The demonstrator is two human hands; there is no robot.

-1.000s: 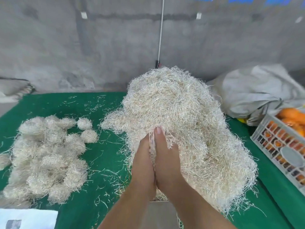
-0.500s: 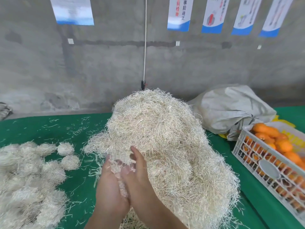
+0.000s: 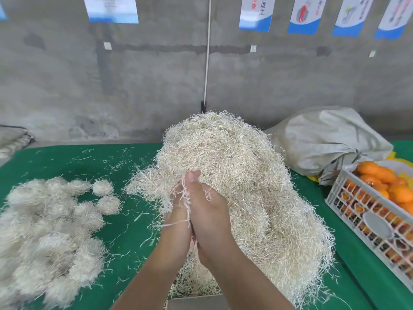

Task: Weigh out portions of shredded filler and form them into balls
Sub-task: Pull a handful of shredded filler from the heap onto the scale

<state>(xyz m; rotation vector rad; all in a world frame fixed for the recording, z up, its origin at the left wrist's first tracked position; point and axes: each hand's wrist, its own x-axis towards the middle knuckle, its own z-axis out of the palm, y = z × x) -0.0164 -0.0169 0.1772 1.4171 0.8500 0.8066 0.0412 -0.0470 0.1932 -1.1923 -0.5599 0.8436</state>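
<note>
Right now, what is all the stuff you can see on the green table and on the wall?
Big filler pile: one, pale straw colour, middle of the table.
Filler balls: many, too heaped to count, pale, left side.
Green cloth: one, covers the table, strewn with loose shreds.
Sack: one, grey-white, behind the pile on the right.
Crate: one, white plastic, right edge, holds orange fruit.
Posters: several, white and blue, top of the grey wall.
Cord: one, white, runs down the wall.
Metal tray: one, grey, bottom edge, partly hidden.
Left hand: palm against the right, filler strands between.
Right hand: pressed to the left hand.
</note>
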